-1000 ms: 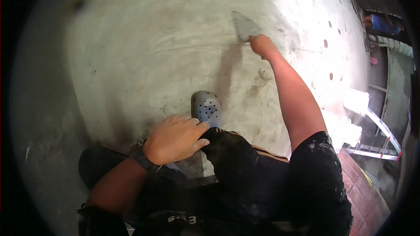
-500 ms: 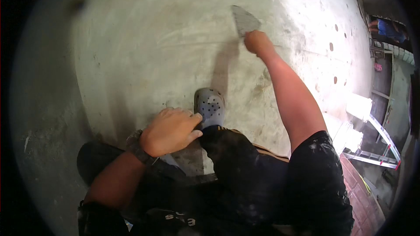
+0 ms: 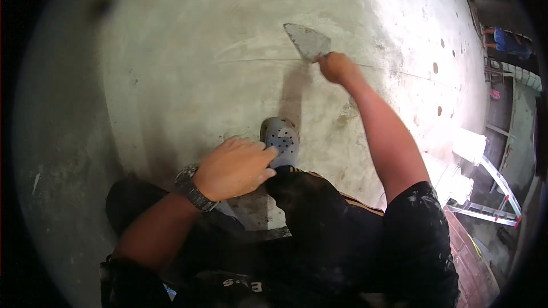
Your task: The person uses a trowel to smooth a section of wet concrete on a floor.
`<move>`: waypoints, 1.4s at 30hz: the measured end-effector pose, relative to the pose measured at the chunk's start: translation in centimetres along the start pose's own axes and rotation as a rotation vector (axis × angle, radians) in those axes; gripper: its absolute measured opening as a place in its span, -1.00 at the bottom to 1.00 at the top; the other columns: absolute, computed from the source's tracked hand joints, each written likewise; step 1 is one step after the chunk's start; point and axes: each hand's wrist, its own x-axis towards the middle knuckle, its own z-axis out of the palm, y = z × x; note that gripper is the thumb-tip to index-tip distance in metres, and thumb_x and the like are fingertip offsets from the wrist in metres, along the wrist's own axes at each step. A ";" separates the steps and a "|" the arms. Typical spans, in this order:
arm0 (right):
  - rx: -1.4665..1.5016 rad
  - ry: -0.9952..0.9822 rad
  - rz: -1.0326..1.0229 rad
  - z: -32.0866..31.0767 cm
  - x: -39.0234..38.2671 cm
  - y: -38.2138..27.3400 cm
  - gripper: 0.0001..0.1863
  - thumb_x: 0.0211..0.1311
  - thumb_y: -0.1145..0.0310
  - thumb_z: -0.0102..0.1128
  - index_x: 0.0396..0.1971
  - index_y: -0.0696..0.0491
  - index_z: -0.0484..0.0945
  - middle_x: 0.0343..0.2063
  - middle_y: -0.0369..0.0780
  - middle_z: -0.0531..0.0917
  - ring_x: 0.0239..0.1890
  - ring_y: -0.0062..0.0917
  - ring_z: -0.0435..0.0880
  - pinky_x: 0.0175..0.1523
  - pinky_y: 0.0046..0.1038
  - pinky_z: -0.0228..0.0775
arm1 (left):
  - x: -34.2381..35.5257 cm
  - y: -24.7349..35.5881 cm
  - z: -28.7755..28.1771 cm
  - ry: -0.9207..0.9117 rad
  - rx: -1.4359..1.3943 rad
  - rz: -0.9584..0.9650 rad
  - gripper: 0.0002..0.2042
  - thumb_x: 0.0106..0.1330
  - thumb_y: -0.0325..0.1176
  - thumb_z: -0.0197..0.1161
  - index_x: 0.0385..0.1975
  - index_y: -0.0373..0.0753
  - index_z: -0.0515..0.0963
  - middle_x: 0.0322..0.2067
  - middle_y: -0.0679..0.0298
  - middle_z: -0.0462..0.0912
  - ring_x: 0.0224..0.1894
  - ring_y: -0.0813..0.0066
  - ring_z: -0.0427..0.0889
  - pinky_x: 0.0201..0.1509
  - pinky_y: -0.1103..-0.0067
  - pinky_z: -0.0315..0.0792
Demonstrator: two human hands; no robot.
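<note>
My right hand [image 3: 338, 69] is closed round the handle of a pointed trowel [image 3: 308, 41]. The trowel's grey triangular blade is over the pale plastered surface [image 3: 188, 57], its tip pointing up and left; I cannot tell whether it touches. A thin line runs across the surface near the blade. My left hand [image 3: 233, 166], with a dark watch [image 3: 194, 188] on its wrist, holds nothing I can see. Its thumb is apart from the fingers, and it hangs over or rests by my dark trouser leg, near my grey clog [image 3: 282, 140].
White buckets [image 3: 469, 146] stand at the right beside a metal ladder [image 3: 491, 212] with red parts. A pinkish panel [image 3: 471, 259] lies at the lower right. Farther off, a person in blue [image 3: 510, 43] is partly visible. Dark round spots [image 3: 435, 68] mark the bright part of the surface.
My right hand has swung the trowel left and slightly down, and its blade now tilts more to the left. The left hand keeps its pose, while the whole view has shifted a little.
</note>
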 end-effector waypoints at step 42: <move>0.068 -0.028 0.097 -1.5 3.0 5.1 -0.56 0.44 0.13 -0.08 0.01 0.10 0.66 0.09 -0.03 0.66 0.14 -0.12 0.64 0.20 -0.14 0.49 | 0.7 2.0 0.1 -0.022 -0.027 0.060 -0.66 0.36 -0.12 0.26 -0.02 -0.21 0.58 -0.25 0.09 0.68 -0.08 0.05 0.63 0.05 0.20 0.45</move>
